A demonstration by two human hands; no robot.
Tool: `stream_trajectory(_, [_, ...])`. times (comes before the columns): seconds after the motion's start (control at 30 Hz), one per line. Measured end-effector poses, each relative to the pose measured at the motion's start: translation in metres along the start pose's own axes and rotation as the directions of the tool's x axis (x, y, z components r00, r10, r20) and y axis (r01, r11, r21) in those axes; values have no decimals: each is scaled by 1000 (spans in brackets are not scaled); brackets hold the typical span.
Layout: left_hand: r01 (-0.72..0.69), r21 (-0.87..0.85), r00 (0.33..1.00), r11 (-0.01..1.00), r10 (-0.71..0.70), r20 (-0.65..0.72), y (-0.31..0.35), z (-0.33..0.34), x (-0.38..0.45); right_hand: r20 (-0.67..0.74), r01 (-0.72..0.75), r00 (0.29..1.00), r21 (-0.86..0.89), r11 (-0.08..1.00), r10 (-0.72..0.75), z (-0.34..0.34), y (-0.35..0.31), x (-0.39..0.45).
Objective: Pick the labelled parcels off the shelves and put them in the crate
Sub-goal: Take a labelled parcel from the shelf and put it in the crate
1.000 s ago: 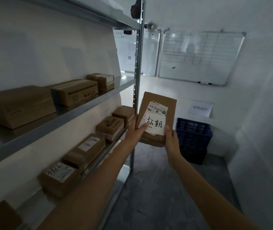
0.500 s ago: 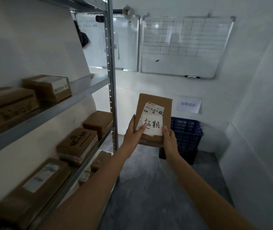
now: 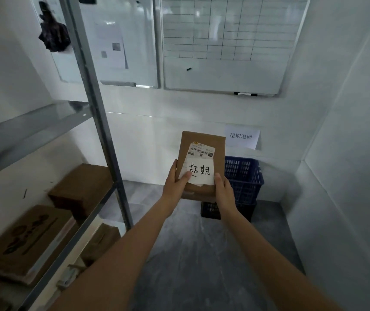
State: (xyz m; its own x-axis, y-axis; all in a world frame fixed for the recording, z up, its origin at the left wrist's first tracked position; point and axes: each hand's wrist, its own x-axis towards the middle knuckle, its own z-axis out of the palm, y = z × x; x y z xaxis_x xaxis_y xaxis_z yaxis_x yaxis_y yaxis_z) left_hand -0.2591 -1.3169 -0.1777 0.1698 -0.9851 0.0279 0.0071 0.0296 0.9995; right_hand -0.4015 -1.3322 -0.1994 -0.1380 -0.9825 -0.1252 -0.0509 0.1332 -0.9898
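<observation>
A flat brown cardboard parcel [image 3: 217, 149] is held upright in front of me, with a barcode sticker and a white handwritten note on its face. My left hand [image 3: 176, 184] grips its lower left edge, thumb pressing on the note. My right hand [image 3: 223, 189] grips its lower right corner. Just behind the parcel, a blue plastic crate [image 3: 245, 176] stands on the floor against the back wall, stacked on a dark crate. Its inside is hidden from me.
A metal shelving rack [image 3: 98, 135] runs along the left wall with several brown boxes [image 3: 83, 187] on its lower shelves. Two whiteboards [image 3: 224, 46] hang on the back wall, and a paper sign [image 3: 242, 136] is taped above the crate. A white wall closes the right side. Grey floor lies ahead.
I have moved forward past the shelves toward the crate, carrying the parcel in both hands. The crate and whiteboards look closer and larger; the grip is unchanged.
</observation>
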Motion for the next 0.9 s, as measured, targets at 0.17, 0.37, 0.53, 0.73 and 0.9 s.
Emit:
stream_trajectory(0.17, [65,-6,998,998,-65,15,-16,30,69,-21,-27,999,-3,1000,27,-7,2,73])
stream_trajectory(0.37, [92,17,993,996,-93,78,-23,70,167,-58,-63,996,22,998,64,-18,-6,169])
stream_trajectory(0.53, [128,7,980,992,-127,153,-25,108,242,-114,-66,991,22,998,68,-35,-20,241])
stream_trajectory(0.73, [214,121,950,969,-235,207,-52,164,306,-182,-144,973,-9,990,140,-69,-3,315])
stream_trajectory(0.9, [282,203,915,938,-326,236,-83,215,358,-171,-258,953,-17,966,251,-107,20,381])
